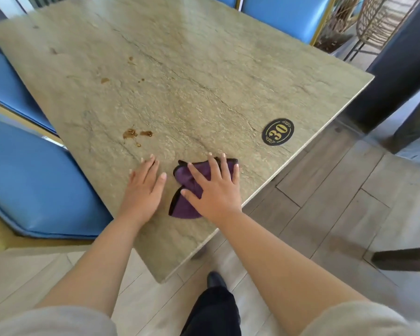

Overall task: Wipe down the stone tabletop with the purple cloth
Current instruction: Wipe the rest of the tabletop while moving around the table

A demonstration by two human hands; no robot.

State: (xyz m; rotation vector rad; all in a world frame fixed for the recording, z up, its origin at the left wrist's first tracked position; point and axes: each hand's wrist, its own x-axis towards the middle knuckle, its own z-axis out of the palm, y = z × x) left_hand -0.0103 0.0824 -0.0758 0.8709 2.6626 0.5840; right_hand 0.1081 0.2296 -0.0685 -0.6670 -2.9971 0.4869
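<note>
The right hand lies flat on the purple cloth, fingers spread and straight, pressing the bunched fabric onto the stone tabletop close to the near corner and the right-side edge. The cloth is crumpled rather than laid out, with a dark hem showing along its left side and part of it poking out beyond the fingertips. Just to the left of it, the left hand rests palm-down on the bare stone, fingers straight and held fairly close together, touching the surface but not the cloth; it looks like a brace for leaning in. The wiping seems to be at an early stage: the marks on the stone are untouched. A cluster of brown spill spots sits just beyond the left hand's fingertips, and further brown spots lie well beyond both hands toward the far left side. A round black table number plate reading 30 sits beyond the right hand, near the right edge. The next move likely calls for sliding the cloth forward and to the left under steady palm pressure, across the nearest spots first, then reaching farther out. Since the cloth is bunched, its contact patch is small, so overlapping strokes may be needed, and the left hand would have to shift out of the path.
</note>
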